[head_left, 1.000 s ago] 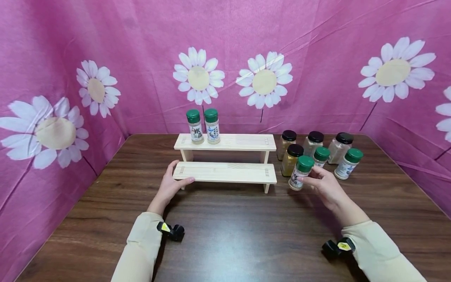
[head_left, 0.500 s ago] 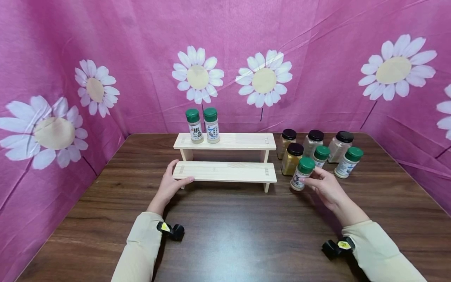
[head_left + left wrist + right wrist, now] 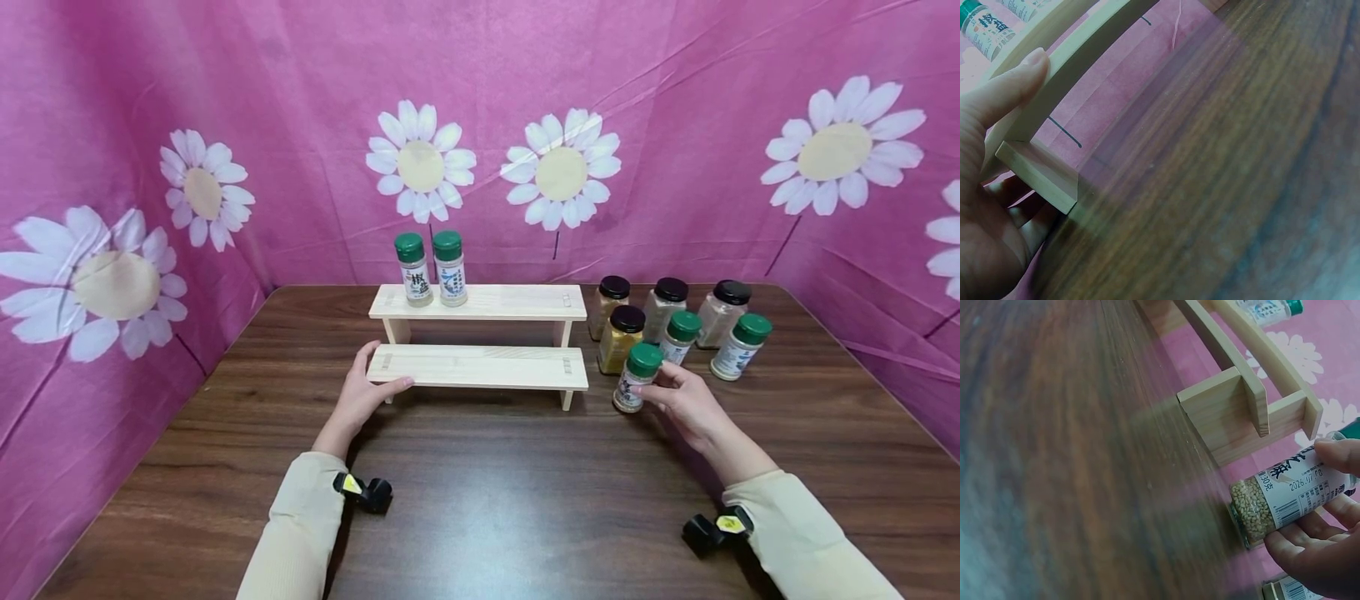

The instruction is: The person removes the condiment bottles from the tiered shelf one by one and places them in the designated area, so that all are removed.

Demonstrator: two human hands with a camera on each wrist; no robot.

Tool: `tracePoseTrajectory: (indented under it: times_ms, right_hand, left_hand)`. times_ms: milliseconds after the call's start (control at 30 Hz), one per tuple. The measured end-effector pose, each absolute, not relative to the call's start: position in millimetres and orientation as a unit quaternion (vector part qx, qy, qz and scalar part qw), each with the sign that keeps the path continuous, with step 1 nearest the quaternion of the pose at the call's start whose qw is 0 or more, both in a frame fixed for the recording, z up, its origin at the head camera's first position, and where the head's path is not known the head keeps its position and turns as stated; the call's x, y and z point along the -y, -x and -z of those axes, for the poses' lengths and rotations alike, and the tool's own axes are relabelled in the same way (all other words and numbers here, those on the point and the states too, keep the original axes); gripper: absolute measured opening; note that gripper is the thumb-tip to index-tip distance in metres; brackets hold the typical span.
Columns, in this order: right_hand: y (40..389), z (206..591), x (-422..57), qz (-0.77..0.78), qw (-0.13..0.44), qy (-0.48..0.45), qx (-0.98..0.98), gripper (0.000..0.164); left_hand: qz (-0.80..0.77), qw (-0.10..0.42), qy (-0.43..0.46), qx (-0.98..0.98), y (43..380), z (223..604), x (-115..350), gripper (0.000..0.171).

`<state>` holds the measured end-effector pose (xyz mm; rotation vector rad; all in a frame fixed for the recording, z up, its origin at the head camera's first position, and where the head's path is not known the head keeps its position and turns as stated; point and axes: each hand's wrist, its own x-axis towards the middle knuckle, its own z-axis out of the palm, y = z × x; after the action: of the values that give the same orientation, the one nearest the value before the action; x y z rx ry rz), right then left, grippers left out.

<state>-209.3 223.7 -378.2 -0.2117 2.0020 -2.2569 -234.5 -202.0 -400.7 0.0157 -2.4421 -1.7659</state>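
Note:
My left hand (image 3: pixel 357 398) grips the left end of the lower shelf (image 3: pixel 480 367) of a pale wooden two-tier rack, its thumb (image 3: pixel 1034 65) on the board and its fingers behind the end leg. Between thumb and fingers my right hand (image 3: pixel 692 412) holds a green-capped glass jar of sesame seeds (image 3: pixel 632 385), just right of the rack. Pale seeds fill the base of the sesame jar (image 3: pixel 1254 509) in the right wrist view. Whether that base touches the table cannot be told. Two green-capped seasoning jars, one (image 3: pixel 416 279) beside the other (image 3: pixel 452 279), stand upright on the upper shelf (image 3: pixel 517 302).
Right of the rack stand several jars: black-capped ones, including a yellow-filled jar (image 3: pixel 618 346) close behind the held one, and two green-capped ones (image 3: pixel 735 357). The brown wooden table (image 3: pixel 465 483) stretches in front. A pink daisy-print cloth (image 3: pixel 480 58) hangs behind.
The sesame jar and my right hand have shifted very slightly, toward me and a little left since half a second ago. My left hand stays where it was on the rack.

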Motion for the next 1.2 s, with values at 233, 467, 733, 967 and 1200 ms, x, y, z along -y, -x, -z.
tracePoseTrajectory:
  times_ms: [233, 467, 733, 967, 1200]
  right_hand:
    - [209.8, 380.8, -223.3, 0.746, 0.057, 0.068, -0.66, 0.031]
    - [210.5, 382.0, -224.1, 0.75, 0.059, 0.061, -0.656, 0.033]
    - [212.1, 385.2, -224.1, 0.749, 0.056, 0.065, -0.657, 0.032]
    - [212.1, 387.5, -223.8, 0.747, 0.045, 0.077, -0.659, 0.033]
    - [213.1, 387.9, -224.5, 0.745, 0.047, 0.087, -0.66, 0.033]
  left_hand:
    - [0.587, 0.063, -0.003, 0.807, 234.3, 400.1, 201.9, 0.083]
    - [0.591, 0.064, 0.004, 0.804, 234.5, 399.5, 201.9, 0.083]
    - [0.593, 0.063, 0.003, 0.803, 234.1, 399.6, 201.7, 0.082]
    - [0.591, 0.064, 0.004, 0.804, 233.5, 399.8, 201.8, 0.082]
    - [0.594, 0.067, 0.002, 0.802, 234.3, 400.4, 201.5, 0.082]
